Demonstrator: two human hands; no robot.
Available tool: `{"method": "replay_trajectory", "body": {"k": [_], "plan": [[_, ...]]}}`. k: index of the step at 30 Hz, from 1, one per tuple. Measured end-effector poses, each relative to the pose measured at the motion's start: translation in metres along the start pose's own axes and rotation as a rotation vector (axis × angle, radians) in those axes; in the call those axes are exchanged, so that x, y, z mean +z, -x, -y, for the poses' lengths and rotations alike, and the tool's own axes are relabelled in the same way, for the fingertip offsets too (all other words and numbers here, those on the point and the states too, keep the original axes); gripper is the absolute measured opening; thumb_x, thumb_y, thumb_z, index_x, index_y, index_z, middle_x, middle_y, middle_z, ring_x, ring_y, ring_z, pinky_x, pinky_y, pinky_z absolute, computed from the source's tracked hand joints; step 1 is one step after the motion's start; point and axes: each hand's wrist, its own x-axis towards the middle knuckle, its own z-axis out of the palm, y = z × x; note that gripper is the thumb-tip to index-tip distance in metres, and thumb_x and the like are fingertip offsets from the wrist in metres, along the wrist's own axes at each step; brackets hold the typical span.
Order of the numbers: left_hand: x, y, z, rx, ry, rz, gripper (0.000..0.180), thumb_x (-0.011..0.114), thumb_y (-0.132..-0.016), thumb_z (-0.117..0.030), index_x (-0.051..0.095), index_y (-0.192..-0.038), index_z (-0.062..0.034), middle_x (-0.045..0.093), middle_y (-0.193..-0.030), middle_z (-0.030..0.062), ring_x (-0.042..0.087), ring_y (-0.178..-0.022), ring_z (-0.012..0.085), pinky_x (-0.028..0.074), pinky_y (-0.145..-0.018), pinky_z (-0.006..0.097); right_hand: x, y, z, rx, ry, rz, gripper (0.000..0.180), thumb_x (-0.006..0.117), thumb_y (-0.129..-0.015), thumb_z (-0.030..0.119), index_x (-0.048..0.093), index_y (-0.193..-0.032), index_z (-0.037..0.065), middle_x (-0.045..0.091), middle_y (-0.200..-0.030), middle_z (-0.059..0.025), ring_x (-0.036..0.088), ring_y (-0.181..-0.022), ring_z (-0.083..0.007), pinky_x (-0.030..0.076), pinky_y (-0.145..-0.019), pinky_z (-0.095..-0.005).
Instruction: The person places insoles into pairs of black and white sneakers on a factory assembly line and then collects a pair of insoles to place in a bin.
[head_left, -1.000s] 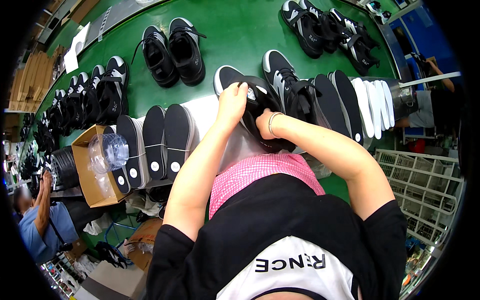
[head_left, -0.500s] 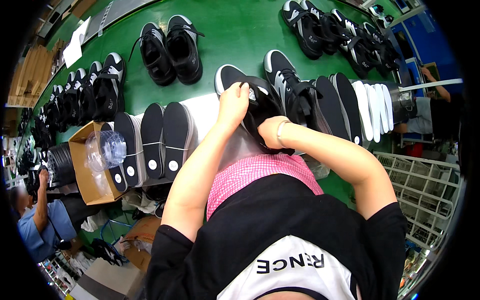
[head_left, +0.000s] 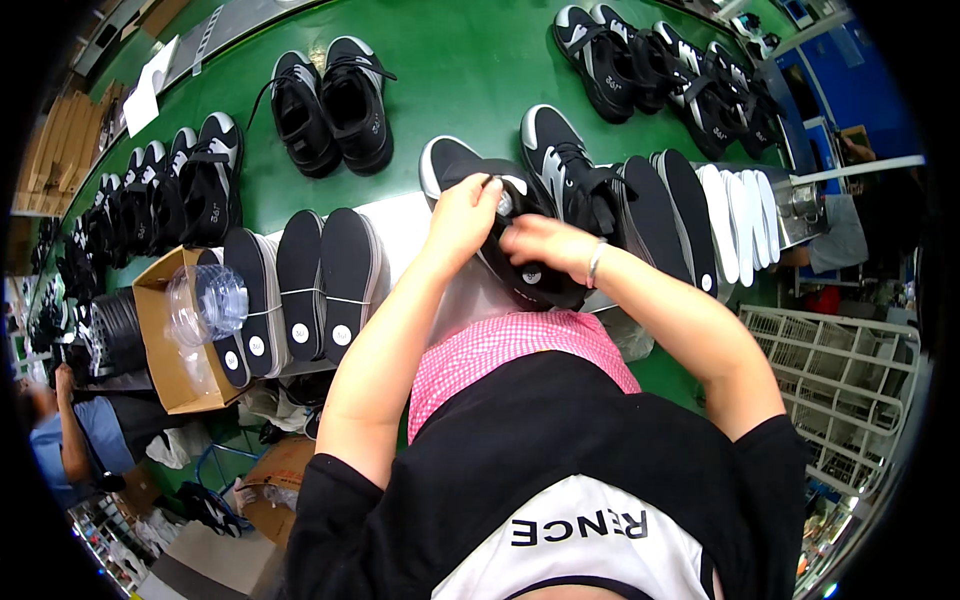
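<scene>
A black sneaker (head_left: 452,158) with a silver-grey toe lies in front of me, toe pointing away. My left hand (head_left: 463,218) pinches its tongue or strap at the instep. Over the shoe's opening is my right hand (head_left: 552,246), fingers bent and smeared by motion; whether they grip anything is unclear. A round white sticker (head_left: 532,273) shows inside the heel. Just to the right, apart from my hands, rests the matching sneaker (head_left: 556,140), its strap hanging loose toward me.
Bundled black insoles (head_left: 301,270) and an open carton (head_left: 180,385) with clear plastic pieces stand at left. More black insoles (head_left: 650,215) and white insoles (head_left: 738,225) line the right. Sneaker pairs (head_left: 350,110) sit on the green table (head_left: 450,60). A person (head_left: 95,435) works at far left.
My right hand has come up out of the shoe's heel opening toward the instep, uncovering the sticker inside. My left hand keeps its hold on the same spot.
</scene>
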Motion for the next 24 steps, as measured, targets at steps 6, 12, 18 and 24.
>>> {"method": "replay_trajectory", "body": {"k": [6, 12, 18, 24], "plan": [[0.004, 0.009, -0.024, 0.038, -0.178, 0.049, 0.026, 0.048, -0.086, -0.022, 0.057, -0.091, 0.0027, 0.061, -0.074, 0.0109, 0.055, -0.068, 0.0139, 0.043, -0.063, 0.028, 0.01, -0.009, -0.022, -0.085, -0.486, -0.465, 0.019, 0.062, -0.081, 0.023, 0.058, -0.082, 0.004, 0.057, -0.071, -0.0033, 0.053, -0.068, -0.0131, 0.042, -0.067, -0.0224], [0.004, 0.002, -0.021, 0.068, -0.158, -0.02, 0.027, 0.047, -0.084, -0.026, 0.059, -0.09, -0.0029, 0.061, -0.08, 0.0184, 0.058, -0.079, 0.0348, 0.044, -0.068, 0.039, 0.002, -0.001, -0.015, -0.123, -0.549, -0.32, 0.019, 0.061, -0.081, 0.021, 0.056, -0.072, 0.006, 0.053, -0.064, -0.0003, 0.053, -0.067, -0.012, 0.041, -0.066, -0.0228], [-0.033, 0.025, -0.028, 0.274, -0.412, -0.267, 0.018, 0.053, -0.08, -0.014, 0.057, -0.094, -0.0032, 0.06, -0.084, 0.0174, 0.057, -0.08, 0.0338, 0.045, -0.069, 0.039, 0.008, 0.039, -0.005, -0.279, -0.204, -0.219, 0.016, 0.057, -0.083, 0.018, 0.058, -0.078, 0.002, 0.054, -0.069, -0.0001, 0.051, -0.068, -0.0111, 0.041, -0.065, -0.0248], [-0.01, 0.081, -0.086, 0.275, -0.117, 0.193, 0.023, 0.057, -0.08, -0.017, 0.055, -0.097, -0.0018, 0.059, -0.088, 0.0136, 0.058, -0.083, 0.0278, 0.045, -0.073, 0.035, 0.015, 0.086, -0.008, -0.437, 0.148, -0.377, 0.012, 0.055, -0.082, 0.011, 0.058, -0.079, -0.001, 0.053, -0.069, -0.0021, 0.049, -0.064, -0.0082, 0.04, -0.057, -0.0217]]}}
